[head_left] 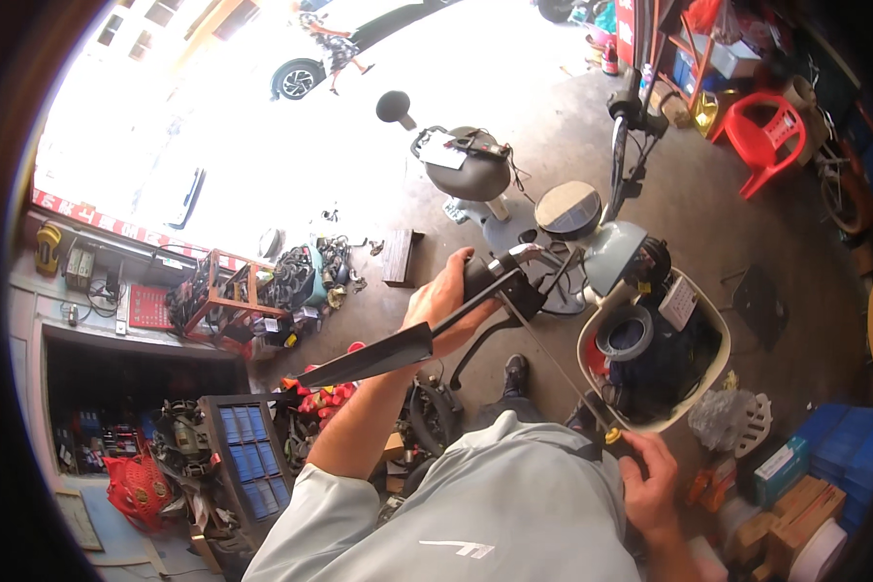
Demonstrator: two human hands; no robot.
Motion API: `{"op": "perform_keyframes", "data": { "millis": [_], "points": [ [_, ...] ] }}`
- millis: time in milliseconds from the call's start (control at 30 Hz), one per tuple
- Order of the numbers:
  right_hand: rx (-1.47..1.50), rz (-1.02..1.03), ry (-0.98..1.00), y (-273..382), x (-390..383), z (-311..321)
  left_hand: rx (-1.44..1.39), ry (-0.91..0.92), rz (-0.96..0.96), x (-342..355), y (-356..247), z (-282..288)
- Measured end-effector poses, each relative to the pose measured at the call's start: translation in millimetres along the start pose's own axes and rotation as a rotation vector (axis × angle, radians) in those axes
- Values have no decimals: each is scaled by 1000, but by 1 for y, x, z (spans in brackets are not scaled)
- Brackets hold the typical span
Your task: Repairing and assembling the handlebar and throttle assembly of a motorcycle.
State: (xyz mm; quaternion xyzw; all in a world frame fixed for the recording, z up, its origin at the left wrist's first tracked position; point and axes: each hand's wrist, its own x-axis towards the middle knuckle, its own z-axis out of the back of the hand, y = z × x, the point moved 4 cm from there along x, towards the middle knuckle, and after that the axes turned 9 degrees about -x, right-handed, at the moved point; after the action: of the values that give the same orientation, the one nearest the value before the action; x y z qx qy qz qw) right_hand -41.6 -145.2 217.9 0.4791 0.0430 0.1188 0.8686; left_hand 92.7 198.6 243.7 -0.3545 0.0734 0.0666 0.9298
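My left hand (446, 303) is wrapped round the black grip at the left end of a scooter's handlebar (514, 260). A black mirror (369, 355) sticks out beside that wrist, and a dark brake lever (475, 354) hangs below the grip. Low at the right, my right hand (653, 482) has its fingers curled at the yellow end of a long thin rod (560, 369). The rod slants up to the handlebar near the lever; its exact kind is unclear. Between handlebar and right hand sits a cream tub-shaped scooter part (726, 341), with a grey ring-shaped roll (626, 333) in it.
Another scooter (468, 170) stands ahead. A red plastic chair (766, 141) is at the far right. Cardboard boxes (803, 514) and blue crates (849, 451) are stacked at the lower right. Parts crowd a metal rack (233, 301) and a wooden stool (399, 258) at the left.
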Motion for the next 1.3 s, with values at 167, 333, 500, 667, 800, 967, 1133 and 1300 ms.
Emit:
{"op": "perform_keyframes", "data": {
  "millis": [167, 333, 500, 667, 800, 967, 1133, 1300],
  "points": [
    [1213, -796, 387, -31, -17, -16, 5, 0, -40, 0, 2, 0],
    [-157, 2, -13, 2, -2, 4, -45, 19, -9, -3, -1, 0],
    [-91, -16, -1, -1, -4, -2, -44, 42, -15, -4, -5, 3],
    [1000, -822, 268, -31, -9, -11, -45, 52, -2, -2, -4, 4],
    [627, -680, 342, -29, -11, -9, -37, 31, -38, 1, 0, 4],
    [-139, -60, -5, 15, 13, 1, 4, -24, -30, 2, 1, 1],
    [-38, -106, 24, 13, 12, 0, 14, -42, -45, 2, -2, 0],
    [306, -412, 170, -9, 3, -3, 15, -22, -42, 2, 0, 1]
  ]
}}
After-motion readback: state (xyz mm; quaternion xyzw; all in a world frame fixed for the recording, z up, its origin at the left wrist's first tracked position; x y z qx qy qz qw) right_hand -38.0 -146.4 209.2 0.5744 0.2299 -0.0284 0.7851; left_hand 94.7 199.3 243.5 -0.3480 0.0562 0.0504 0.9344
